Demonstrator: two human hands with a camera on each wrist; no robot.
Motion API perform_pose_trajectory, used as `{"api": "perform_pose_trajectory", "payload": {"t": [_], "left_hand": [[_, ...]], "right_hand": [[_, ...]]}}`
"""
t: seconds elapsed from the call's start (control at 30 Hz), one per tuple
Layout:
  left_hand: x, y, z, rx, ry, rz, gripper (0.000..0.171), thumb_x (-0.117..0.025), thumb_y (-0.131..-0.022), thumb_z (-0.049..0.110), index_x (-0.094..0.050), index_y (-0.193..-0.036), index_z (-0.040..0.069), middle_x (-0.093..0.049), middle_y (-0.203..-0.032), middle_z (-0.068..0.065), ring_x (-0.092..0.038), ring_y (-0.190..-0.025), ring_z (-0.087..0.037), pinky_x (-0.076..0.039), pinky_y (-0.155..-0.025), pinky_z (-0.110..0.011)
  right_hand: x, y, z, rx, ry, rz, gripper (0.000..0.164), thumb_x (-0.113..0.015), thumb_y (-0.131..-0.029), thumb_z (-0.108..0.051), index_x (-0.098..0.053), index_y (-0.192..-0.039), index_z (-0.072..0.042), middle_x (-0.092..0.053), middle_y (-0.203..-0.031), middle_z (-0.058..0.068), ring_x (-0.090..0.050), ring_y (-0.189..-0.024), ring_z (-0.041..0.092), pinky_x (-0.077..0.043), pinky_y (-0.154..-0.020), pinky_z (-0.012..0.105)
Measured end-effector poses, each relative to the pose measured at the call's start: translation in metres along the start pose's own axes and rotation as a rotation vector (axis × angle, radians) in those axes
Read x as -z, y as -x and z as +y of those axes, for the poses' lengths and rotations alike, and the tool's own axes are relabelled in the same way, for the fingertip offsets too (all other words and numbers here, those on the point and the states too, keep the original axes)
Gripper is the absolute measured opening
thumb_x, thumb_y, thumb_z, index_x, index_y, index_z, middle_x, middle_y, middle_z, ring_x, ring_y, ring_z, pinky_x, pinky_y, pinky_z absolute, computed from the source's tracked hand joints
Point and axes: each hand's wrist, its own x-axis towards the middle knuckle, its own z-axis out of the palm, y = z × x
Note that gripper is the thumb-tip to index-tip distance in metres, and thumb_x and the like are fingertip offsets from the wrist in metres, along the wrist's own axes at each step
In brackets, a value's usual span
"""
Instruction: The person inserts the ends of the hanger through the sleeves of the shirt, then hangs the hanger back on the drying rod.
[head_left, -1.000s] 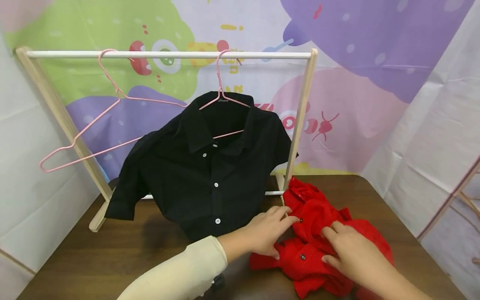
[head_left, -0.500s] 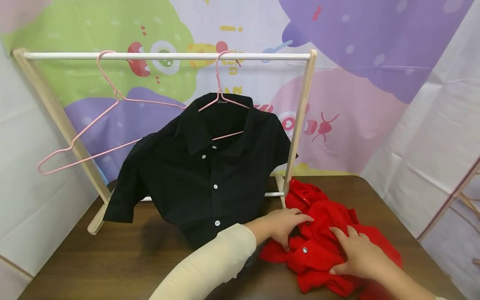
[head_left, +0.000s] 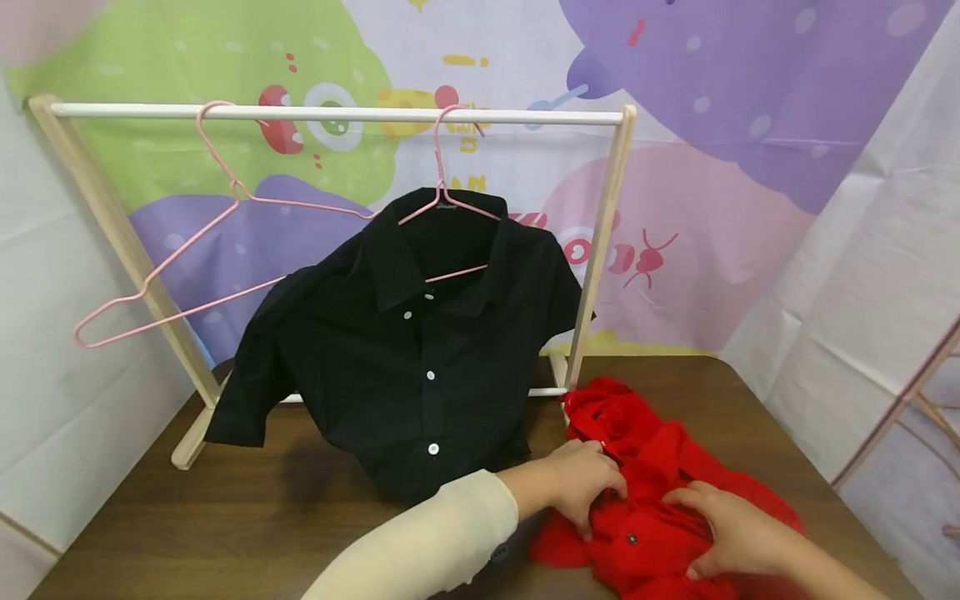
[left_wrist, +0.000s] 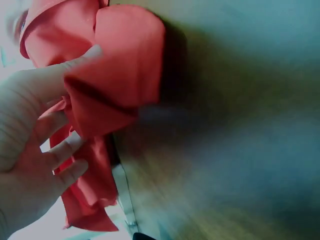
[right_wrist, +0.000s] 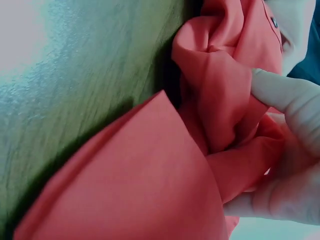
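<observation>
A crumpled red shirt with dark buttons lies on the right part of the table. My left hand grips its left side, fingers bent into the cloth. In the left wrist view, folds of the red shirt pass between the thumb and fingers of my left hand. On the other side, my right hand holds the cloth between thumb and fingers. The right wrist view has a loose flap of the red shirt in front of my right hand. Some fingertips are hidden by fabric.
A rack with a white rod stands on the brown table. A black short-sleeved shirt hangs there on a pink hanger. To its left is a bare pink hanger. A patterned cloth covers the back.
Both hands have shifted a little right and toward me, and the red shirt has been drawn nearer with its folds rearranged. My left fingers have curled further into the cloth. The rack has stayed put.
</observation>
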Motion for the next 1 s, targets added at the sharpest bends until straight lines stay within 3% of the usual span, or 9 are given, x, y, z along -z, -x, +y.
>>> {"api": "perform_pose_trajectory", "payload": {"t": [0.23, 0.5, 0.63, 0.83, 1.0], "left_hand": [[-0.005, 0.022, 0.014, -0.057, -0.043, 0.039, 0.058, -0.077, -0.059, 0.047, -0.057, -0.113, 0.035, -0.052, -0.106, 0.019, -0.044, -0.096, -0.004, -0.038, -0.077, -0.021], [-0.014, 0.053, 0.022, -0.085, -0.025, 0.060, 0.054, -0.073, -0.065, 0.043, -0.057, -0.114, 0.029, -0.051, -0.105, 0.014, -0.049, -0.093, 0.000, -0.040, -0.079, -0.016], [-0.017, 0.067, 0.024, -0.083, -0.016, 0.043, 0.052, -0.072, -0.067, 0.042, -0.055, -0.115, 0.028, -0.050, -0.105, 0.012, -0.051, -0.087, 0.000, -0.040, -0.077, -0.014], [-0.020, 0.089, 0.022, -0.101, -0.016, 0.088, 0.050, -0.073, -0.066, 0.042, -0.058, -0.110, 0.025, -0.049, -0.091, 0.011, -0.047, -0.075, 0.002, -0.040, -0.067, -0.012], [-0.021, 0.105, 0.020, -0.090, 0.007, 0.078, 0.046, -0.074, -0.065, 0.041, -0.058, -0.106, 0.025, -0.046, -0.083, 0.012, -0.043, -0.067, 0.001, -0.039, -0.060, -0.014]], "right_hand": [[-0.006, 0.001, -0.005, 0.045, 0.035, 0.019, 0.068, -0.082, -0.049, -0.035, -0.056, -0.109, -0.017, -0.050, -0.112, 0.008, -0.051, -0.094, 0.024, -0.044, -0.070, 0.042], [-0.013, -0.002, -0.019, 0.135, 0.049, 0.017, 0.062, -0.082, -0.049, -0.027, -0.057, -0.105, -0.026, -0.047, -0.102, -0.011, -0.050, -0.084, 0.009, -0.044, -0.068, 0.032], [-0.016, -0.007, -0.029, 0.168, 0.052, 0.010, 0.061, -0.082, -0.048, -0.024, -0.058, -0.104, -0.027, -0.046, -0.100, -0.015, -0.049, -0.083, 0.006, -0.044, -0.066, 0.029], [-0.021, -0.016, -0.044, 0.205, 0.033, -0.020, 0.058, -0.082, -0.051, -0.026, -0.057, -0.103, -0.031, -0.046, -0.100, -0.016, -0.048, -0.086, 0.007, -0.043, -0.067, 0.029], [-0.024, -0.023, -0.055, 0.272, 0.048, -0.018, 0.059, -0.081, -0.051, -0.023, -0.056, -0.103, -0.033, -0.046, -0.101, -0.017, -0.047, -0.090, 0.009, -0.043, -0.069, 0.029]]}}
